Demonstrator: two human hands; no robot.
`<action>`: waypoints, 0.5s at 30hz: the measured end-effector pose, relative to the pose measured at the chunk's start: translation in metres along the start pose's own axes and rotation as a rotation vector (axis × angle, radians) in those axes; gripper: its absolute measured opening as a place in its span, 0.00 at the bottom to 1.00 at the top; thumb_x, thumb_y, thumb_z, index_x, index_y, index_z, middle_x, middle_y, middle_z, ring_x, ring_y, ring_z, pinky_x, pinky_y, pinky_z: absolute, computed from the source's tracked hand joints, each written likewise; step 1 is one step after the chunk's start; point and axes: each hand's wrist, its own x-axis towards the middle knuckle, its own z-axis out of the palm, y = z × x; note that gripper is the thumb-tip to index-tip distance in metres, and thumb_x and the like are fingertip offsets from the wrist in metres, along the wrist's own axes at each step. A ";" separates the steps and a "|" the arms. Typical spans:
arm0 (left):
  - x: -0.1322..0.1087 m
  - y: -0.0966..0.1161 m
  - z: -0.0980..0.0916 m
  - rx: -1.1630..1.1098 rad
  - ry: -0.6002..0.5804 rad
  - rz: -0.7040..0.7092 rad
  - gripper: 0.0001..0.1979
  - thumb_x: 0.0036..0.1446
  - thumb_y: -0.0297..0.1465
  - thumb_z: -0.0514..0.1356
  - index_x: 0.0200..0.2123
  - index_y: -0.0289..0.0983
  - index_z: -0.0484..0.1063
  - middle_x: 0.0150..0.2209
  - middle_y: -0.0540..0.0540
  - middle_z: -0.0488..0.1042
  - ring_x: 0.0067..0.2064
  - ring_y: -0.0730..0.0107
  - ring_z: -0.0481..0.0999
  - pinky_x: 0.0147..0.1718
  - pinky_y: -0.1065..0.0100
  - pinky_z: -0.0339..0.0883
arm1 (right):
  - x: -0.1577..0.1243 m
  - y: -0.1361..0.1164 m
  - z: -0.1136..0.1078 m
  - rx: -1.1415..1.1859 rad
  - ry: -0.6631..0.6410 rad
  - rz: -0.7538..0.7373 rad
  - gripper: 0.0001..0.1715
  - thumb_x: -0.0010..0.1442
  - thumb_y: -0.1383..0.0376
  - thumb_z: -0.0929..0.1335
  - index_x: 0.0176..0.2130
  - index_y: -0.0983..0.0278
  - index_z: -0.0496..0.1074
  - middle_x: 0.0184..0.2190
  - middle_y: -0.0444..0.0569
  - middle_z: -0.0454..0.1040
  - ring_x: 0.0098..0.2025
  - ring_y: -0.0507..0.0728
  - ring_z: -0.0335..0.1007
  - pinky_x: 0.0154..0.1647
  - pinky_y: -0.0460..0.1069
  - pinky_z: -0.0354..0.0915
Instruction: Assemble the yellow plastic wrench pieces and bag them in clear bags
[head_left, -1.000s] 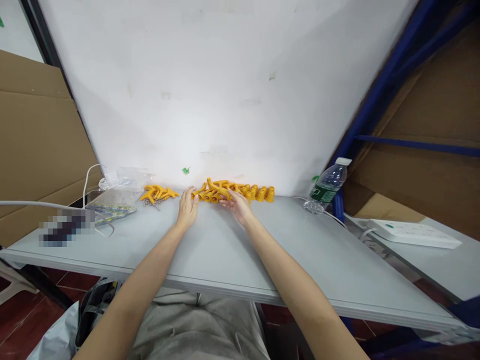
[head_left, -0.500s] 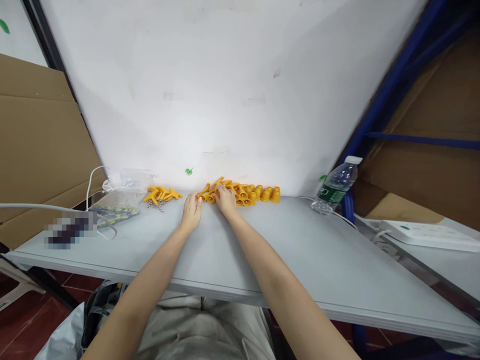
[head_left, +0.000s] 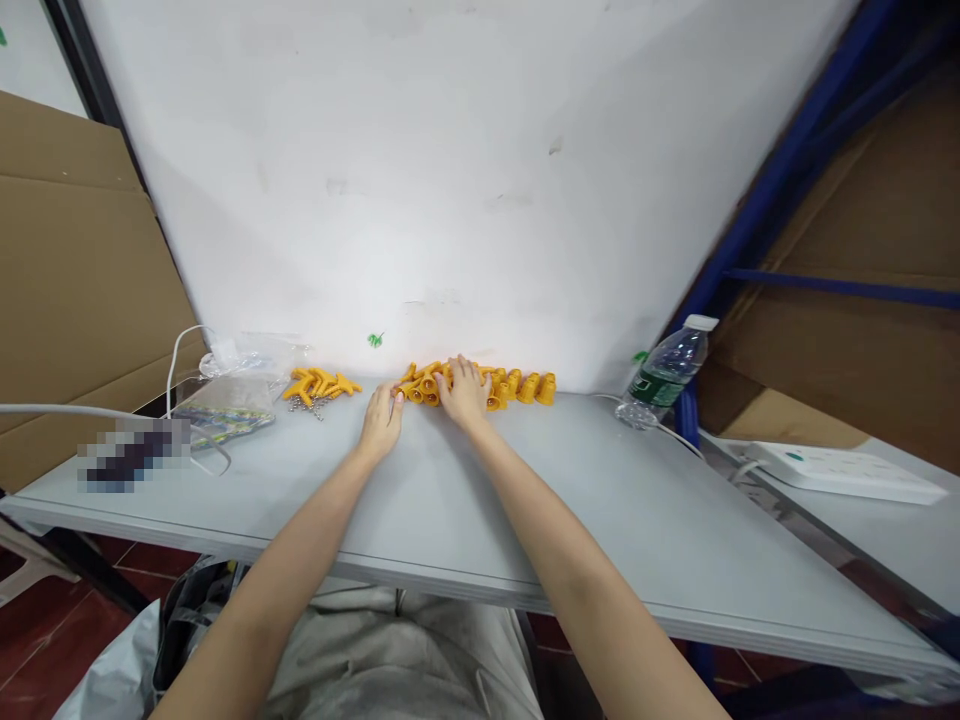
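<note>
A heap of small orange plastic parts [head_left: 517,385] lies against the white wall at the back of the grey table [head_left: 570,520]. My right hand [head_left: 463,395] rests flat on the heap's left part, fingers spread over several pieces. My left hand [head_left: 381,420] lies flat on the table just left of the heap, fingertips touching its nearest pieces. Neither hand grips anything that I can see. A smaller pile of orange parts [head_left: 321,384] with small metal chains sits further left.
A clear plastic bag [head_left: 232,395] and a white cable [head_left: 176,365] lie at the table's left. A water bottle [head_left: 664,372] stands at the back right. A white power strip [head_left: 840,470] sits on a second surface to the right. Cardboard stands at both sides.
My right hand moved left onto the heap and pressed the spread parts into a tighter cluster. My left hand stayed nearly in place beside it.
</note>
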 end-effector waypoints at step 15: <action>-0.001 -0.002 0.001 -0.007 -0.040 -0.026 0.15 0.67 0.37 0.46 0.50 0.38 0.65 0.49 0.38 0.73 0.50 0.63 0.73 0.50 0.59 0.66 | -0.014 0.088 -0.013 0.169 -0.098 0.419 0.31 0.68 0.52 0.52 0.62 0.60 0.64 0.67 0.59 0.52 0.68 0.66 0.45 0.64 0.65 0.44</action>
